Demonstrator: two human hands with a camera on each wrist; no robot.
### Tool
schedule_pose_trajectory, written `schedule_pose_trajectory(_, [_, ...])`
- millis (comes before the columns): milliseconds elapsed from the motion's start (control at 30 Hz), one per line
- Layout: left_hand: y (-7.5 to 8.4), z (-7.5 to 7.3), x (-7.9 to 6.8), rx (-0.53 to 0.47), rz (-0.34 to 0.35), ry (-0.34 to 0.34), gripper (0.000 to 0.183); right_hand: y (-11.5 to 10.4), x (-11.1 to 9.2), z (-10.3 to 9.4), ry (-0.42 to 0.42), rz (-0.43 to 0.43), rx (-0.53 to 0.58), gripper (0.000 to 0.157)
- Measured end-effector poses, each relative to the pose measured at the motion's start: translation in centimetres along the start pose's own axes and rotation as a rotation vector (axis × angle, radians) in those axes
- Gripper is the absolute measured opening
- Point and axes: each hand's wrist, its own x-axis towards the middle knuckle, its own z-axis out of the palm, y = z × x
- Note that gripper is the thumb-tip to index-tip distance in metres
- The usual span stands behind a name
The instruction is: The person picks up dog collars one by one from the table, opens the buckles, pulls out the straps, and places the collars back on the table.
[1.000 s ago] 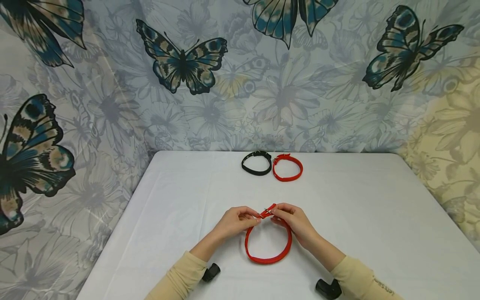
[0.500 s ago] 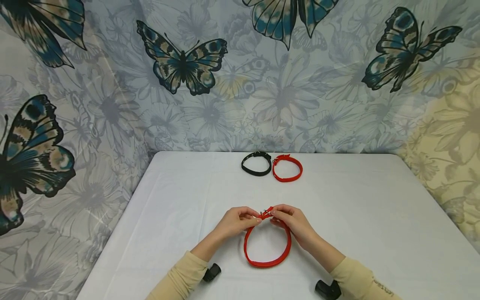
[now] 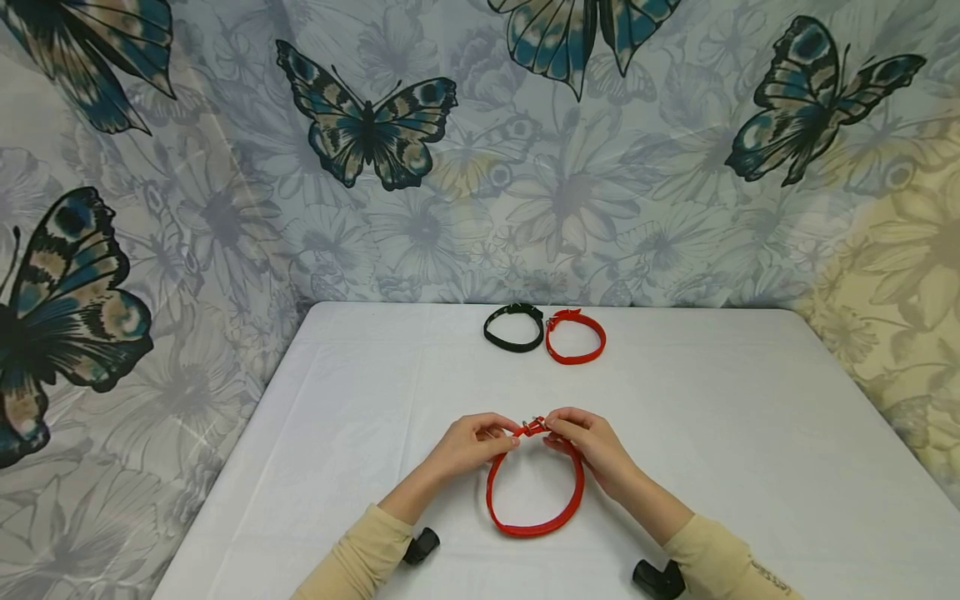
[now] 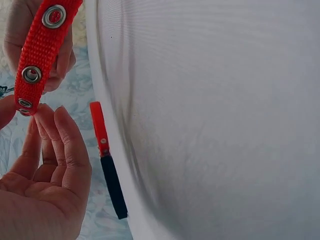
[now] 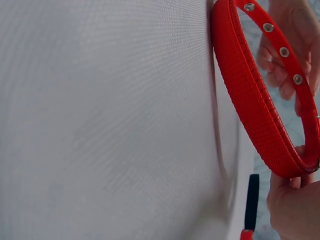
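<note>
Between my two hands a red webbing collar [image 3: 531, 530] forms a closed loop over the table, its metal buckle [image 3: 537, 425] at the far side. My left hand [image 3: 467, 443] pinches the strap left of the buckle between thumb and fingers. On the other side my right hand [image 3: 596, 446] grips the collar beside the buckle. Metal eyelets line the strap [image 4: 42, 55] in the left wrist view, where the left fingertips [image 4: 47, 112] meet it. A thick padded band [image 5: 245, 85] shows in the right wrist view. Fingers partly hide the buckle in the head view.
Near the table's back edge lie a black collar [image 3: 513, 345] and a second red collar [image 3: 576, 359], side by side. White cloth covers the table [image 3: 337, 400]. Butterfly-printed fabric [image 3: 427, 242] hangs behind. Black wrist devices [image 3: 422, 546] sit under the sleeves.
The strap's tip, which stuck up beyond the buckle, now sits lower and shows less. The loop's near side has dropped slightly toward me. Both hands keep nearly the same place.
</note>
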Motion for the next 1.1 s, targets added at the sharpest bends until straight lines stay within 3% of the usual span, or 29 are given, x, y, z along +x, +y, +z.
schedule_pose_trajectory(400, [0.93,-0.04,0.76,0.054,-0.013,0.047,0.023,-0.38,-0.02,0.27,-0.039,-0.014,-0.047,0.029])
schedule_pose_trajectory(700, [0.69,-0.11,0.83,0.015,-0.024,0.028,0.022,-0.4,0.1,0.09,-0.022,-0.007,-0.033,0.028])
schedule_pose_trajectory(1100, [0.47,-0.26,0.45,-0.046,-0.048,-0.009,0.024,-0.34,-0.05,-0.49,0.018,0.038,-0.005,0.04])
